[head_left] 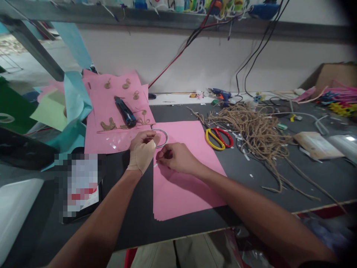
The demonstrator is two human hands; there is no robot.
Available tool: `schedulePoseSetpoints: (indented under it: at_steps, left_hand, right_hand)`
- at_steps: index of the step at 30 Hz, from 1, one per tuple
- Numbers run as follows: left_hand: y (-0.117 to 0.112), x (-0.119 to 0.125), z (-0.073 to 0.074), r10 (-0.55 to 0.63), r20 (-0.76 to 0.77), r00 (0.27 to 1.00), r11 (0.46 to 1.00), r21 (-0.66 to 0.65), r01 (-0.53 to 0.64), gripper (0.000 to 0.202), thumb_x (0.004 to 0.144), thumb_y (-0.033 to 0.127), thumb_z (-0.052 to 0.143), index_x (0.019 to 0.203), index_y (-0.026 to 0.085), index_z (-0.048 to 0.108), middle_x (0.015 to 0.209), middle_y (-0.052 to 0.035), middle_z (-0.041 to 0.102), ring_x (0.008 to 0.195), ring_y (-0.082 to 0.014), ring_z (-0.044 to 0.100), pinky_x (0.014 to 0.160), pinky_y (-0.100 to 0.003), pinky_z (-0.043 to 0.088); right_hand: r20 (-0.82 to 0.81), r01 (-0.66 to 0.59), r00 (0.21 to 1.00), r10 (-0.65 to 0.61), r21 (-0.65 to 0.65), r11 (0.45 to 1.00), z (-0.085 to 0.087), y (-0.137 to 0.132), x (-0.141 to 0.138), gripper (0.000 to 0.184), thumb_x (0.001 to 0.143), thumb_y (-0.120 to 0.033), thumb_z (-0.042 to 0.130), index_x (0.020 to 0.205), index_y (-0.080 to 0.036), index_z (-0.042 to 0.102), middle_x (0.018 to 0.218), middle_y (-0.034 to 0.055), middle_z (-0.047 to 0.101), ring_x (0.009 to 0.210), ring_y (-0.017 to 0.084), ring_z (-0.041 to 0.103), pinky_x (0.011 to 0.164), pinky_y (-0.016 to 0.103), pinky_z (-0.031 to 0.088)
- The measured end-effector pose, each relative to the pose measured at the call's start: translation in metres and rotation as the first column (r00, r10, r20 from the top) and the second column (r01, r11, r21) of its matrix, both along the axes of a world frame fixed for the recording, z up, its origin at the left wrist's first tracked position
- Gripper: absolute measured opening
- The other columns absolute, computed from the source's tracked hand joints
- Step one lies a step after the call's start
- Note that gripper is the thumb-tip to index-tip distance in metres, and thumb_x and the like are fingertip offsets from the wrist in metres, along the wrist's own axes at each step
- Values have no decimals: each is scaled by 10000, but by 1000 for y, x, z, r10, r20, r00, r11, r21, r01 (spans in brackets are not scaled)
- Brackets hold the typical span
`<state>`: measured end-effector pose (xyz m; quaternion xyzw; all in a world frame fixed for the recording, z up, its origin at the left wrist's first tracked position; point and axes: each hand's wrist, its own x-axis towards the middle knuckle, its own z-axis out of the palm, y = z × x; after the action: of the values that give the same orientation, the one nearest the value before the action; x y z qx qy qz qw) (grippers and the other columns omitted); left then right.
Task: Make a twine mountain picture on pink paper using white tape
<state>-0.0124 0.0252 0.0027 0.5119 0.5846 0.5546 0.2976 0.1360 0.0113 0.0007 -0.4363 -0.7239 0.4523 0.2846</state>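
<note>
Dark worktable (306, 178) held pink paper (181, 178); left hand (142, 150) gripped a tape ring (163, 137) at its far-left corner, right hand (177, 158) pinched the strip end; best peeled slowly

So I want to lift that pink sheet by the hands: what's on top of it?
On the pink sheet rest both hands: left hand holding a tape ring, right hand pinching a small white strip. Anything beneath the hands is hidden.

My dark worktable (279, 193) carries a pink paper stack (184, 186). Beside it lie scissors (219, 138) and tangled jute cord (256, 134).
</note>
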Motion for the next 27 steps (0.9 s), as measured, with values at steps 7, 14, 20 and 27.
schedulePoseSetpoints:
  at_steps: [7, 14, 20, 27]
  left_hand:
    - [0, 0, 0, 5, -26, 1000, 1000, -6, -5, 176, 736, 334, 694, 804, 173, 714, 869, -46, 704, 777, -169, 633, 734, -293, 508]
    - [1, -2, -3, -4, -55, 998, 1000, 9, 5, 202, 740, 348, 702, 830, 168, 721, 890, -50, 708, 796, -173, 643, 745, -290, 513]
    - [0, -3, -3, -14, -34, 999, 1000, 1, 14, 210, 744, 362, 724, 836, 173, 715, 891, -50, 708, 803, -177, 644, 747, -297, 512]
    - [-1, -1, 0, -1, -23, 1000, 1000, -11, 1, 211, 742, 372, 723, 817, 176, 713, 884, -48, 705, 800, -173, 629, 754, -294, 495]
  right_hand:
    - [37, 77, 996, -78, 32, 997, 8, -5, 1, 193, 705, -165, 741, 872, -160, 645, 822, 43, 721, 687, 138, 634, 629, 267, 468]
    - [76, 134, 988, -133, -7, 991, 7, -3, 3, 152, 732, -173, 703, 859, -169, 621, 760, 26, 687, 653, 134, 620, 611, 265, 452]
    - [61, 152, 987, -149, -54, 987, 4, 2, 12, 93, 818, -162, 618, 908, -184, 608, 656, -8, 653, 536, 119, 581, 529, 247, 422]
    - [536, 150, 783, -316, 331, 932, 33, 7, 65, 260, 884, -409, 635, 954, -160, 664, 999, 135, 674, 860, 250, 635, 734, 357, 469]
